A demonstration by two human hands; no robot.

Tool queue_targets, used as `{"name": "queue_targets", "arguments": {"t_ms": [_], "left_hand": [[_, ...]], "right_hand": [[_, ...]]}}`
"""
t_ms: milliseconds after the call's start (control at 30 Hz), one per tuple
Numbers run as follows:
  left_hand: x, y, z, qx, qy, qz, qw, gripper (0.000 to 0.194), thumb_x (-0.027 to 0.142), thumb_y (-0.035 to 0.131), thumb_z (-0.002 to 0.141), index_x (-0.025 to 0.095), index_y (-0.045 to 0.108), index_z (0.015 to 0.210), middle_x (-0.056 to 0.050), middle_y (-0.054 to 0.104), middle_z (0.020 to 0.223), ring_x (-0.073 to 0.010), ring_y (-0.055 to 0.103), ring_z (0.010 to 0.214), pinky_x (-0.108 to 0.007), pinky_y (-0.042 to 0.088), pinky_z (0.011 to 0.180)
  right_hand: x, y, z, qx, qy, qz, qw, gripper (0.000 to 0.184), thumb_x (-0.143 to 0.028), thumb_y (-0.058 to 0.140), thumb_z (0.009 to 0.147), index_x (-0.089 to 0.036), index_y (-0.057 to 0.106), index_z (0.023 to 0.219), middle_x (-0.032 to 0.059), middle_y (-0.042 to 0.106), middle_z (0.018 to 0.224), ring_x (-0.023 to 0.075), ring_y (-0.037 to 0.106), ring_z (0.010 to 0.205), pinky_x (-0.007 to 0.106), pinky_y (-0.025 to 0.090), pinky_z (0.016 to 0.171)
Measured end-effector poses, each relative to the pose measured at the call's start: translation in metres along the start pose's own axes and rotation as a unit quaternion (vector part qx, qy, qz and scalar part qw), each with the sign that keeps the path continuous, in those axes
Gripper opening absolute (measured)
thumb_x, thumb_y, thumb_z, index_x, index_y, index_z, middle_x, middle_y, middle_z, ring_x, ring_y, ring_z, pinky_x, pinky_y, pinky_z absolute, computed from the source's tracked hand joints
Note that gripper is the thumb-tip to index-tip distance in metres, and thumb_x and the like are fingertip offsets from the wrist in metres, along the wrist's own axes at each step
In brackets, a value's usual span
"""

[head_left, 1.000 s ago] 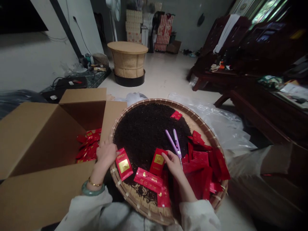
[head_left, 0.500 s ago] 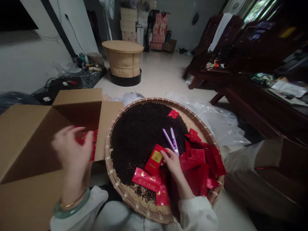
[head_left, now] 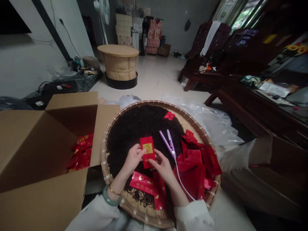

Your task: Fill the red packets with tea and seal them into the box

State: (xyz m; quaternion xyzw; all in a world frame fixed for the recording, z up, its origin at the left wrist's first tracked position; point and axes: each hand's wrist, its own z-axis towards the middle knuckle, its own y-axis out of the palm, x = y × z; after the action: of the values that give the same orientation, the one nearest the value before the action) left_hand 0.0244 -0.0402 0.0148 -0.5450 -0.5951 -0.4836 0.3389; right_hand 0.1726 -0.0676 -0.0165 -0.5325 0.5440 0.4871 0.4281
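Red packet [head_left: 148, 154] pinched by left hand [head_left: 132, 158] and right hand [head_left: 163, 165], thumbs on front face.

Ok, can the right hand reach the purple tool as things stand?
Probably yes: the purple tool lies uncovered near the right hand, though that hand may first have to release its red packet.

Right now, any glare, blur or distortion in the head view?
Head view: window bright against dim surroundings; faint glare on clear plastic sheeting; cardboard box at left looks stretched, likely by the lens; lower-right corner soft; held red packet fairly clear, lettering too small to read.
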Motion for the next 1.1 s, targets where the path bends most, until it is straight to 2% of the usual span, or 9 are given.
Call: {"name": "queue_targets", "arguments": {"t_ms": [100, 167, 233, 333, 400, 467, 800, 967, 1100], "left_hand": [[0.005, -0.005, -0.003, 0.052, 0.076, 0.072, 0.993, 0.036, 0.026, 0.070, 0.065, 0.017, 0.057, 0.098, -0.011, 0.070, 0.101, -0.0228, 0.067, 0.090, -0.035, 0.054, 0.076], [0.011, -0.010, -0.008, 0.073, 0.169, 0.199, 0.963, 0.046, 0.018, 0.071, 0.062, 0.021, 0.061, 0.107, -0.009, 0.065, 0.118, -0.0233, 0.061, 0.107, -0.036, 0.049, 0.090], [0.017, -0.015, -0.014, 0.019, 0.204, 0.311, 0.928, 0.031, 0.016, 0.068, 0.066, 0.025, 0.070, 0.095, -0.006, 0.072, 0.102, -0.0240, 0.064, 0.099, -0.037, 0.048, 0.091], [0.019, -0.020, -0.023, 0.011, 0.168, 0.328, 0.930, 0.012, 0.022, 0.064, 0.071, 0.024, 0.075, 0.076, -0.004, 0.075, 0.078, -0.0226, 0.069, 0.071, -0.033, 0.053, 0.072], [0.014, -0.020, -0.027, 0.056, 0.120, 0.280, 0.951, 0.015, 0.028, 0.064, 0.071, 0.021, 0.076, 0.077, -0.004, 0.074, 0.069, -0.0199, 0.065, 0.055, -0.028, 0.051, 0.055], [0.007, -0.019, -0.029, 0.090, 0.075, 0.231, 0.966, 0.023, 0.032, 0.064, 0.069, 0.016, 0.075, 0.082, -0.002, 0.070, 0.057, -0.0164, 0.058, 0.042, -0.025, 0.044, 0.043], [0.001, -0.018, -0.033, 0.120, 0.046, 0.159, 0.979, 0.030, 0.035, 0.066, 0.063, 0.012, 0.074, 0.082, -0.002, 0.069, 0.056, -0.0126, 0.054, 0.038, -0.022, 0.040, 0.039], [-0.003, -0.019, -0.036, 0.122, 0.071, 0.203, 0.969, 0.031, 0.037, 0.065, 0.067, 0.013, 0.075, 0.083, -0.004, 0.072, 0.060, -0.0155, 0.058, 0.041, -0.024, 0.045, 0.041], [-0.004, -0.017, -0.040, 0.107, 0.130, 0.264, 0.950, 0.025, 0.035, 0.062, 0.071, 0.017, 0.076, 0.082, -0.005, 0.075, 0.073, -0.0197, 0.067, 0.057, -0.028, 0.053, 0.056]], "right_hand": [[-0.012, -0.006, -0.004, -0.025, -0.057, -0.127, 0.990, 0.028, -0.031, 0.054, 0.081, -0.017, 0.061, 0.105, 0.0081, 0.067, 0.093, 0.0219, 0.063, 0.082, 0.034, 0.054, 0.067], [-0.026, -0.014, -0.007, -0.051, -0.122, -0.235, 0.963, 0.023, -0.023, 0.047, 0.084, -0.018, 0.066, 0.097, 0.0080, 0.066, 0.091, 0.0214, 0.062, 0.086, 0.036, 0.051, 0.079], [-0.038, -0.021, -0.008, -0.085, -0.153, -0.303, 0.937, 0.025, -0.018, 0.045, 0.084, -0.019, 0.067, 0.097, 0.0076, 0.067, 0.091, 0.0208, 0.062, 0.087, 0.036, 0.049, 0.082], [-0.042, -0.023, -0.007, 0.019, -0.178, -0.308, 0.934, 0.030, -0.023, 0.052, 0.084, -0.020, 0.063, 0.112, 0.0101, 0.066, 0.105, 0.0231, 0.061, 0.098, 0.039, 0.048, 0.089], [-0.035, -0.019, -0.005, 0.129, -0.201, -0.283, 0.929, 0.039, -0.029, 0.056, 0.084, -0.019, 0.057, 0.122, 0.0122, 0.064, 0.113, 0.0250, 0.060, 0.103, 0.042, 0.047, 0.091], [-0.027, -0.013, -0.005, 0.172, -0.231, -0.276, 0.917, 0.042, -0.030, 0.056, 0.085, -0.019, 0.054, 0.126, 0.0130, 0.063, 0.116, 0.0253, 0.060, 0.105, 0.042, 0.048, 0.091], [-0.029, 0.000, -0.011, 0.202, -0.396, -0.393, 0.805, 0.040, -0.015, 0.048, 0.091, -0.022, 0.048, 0.130, 0.0126, 0.059, 0.117, 0.0233, 0.054, 0.110, 0.041, 0.047, 0.090], [-0.034, 0.000, -0.012, 0.246, -0.387, -0.406, 0.791, 0.006, -0.024, 0.058, 0.087, -0.019, 0.062, 0.087, 0.0058, 0.054, 0.083, 0.0194, 0.052, 0.078, 0.035, 0.047, 0.069], [-0.037, 0.002, -0.012, 0.214, -0.376, -0.442, 0.786, 0.013, -0.018, 0.055, 0.087, -0.019, 0.060, 0.075, 0.0053, 0.053, 0.079, 0.0190, 0.048, 0.075, 0.032, 0.043, 0.065]]}}
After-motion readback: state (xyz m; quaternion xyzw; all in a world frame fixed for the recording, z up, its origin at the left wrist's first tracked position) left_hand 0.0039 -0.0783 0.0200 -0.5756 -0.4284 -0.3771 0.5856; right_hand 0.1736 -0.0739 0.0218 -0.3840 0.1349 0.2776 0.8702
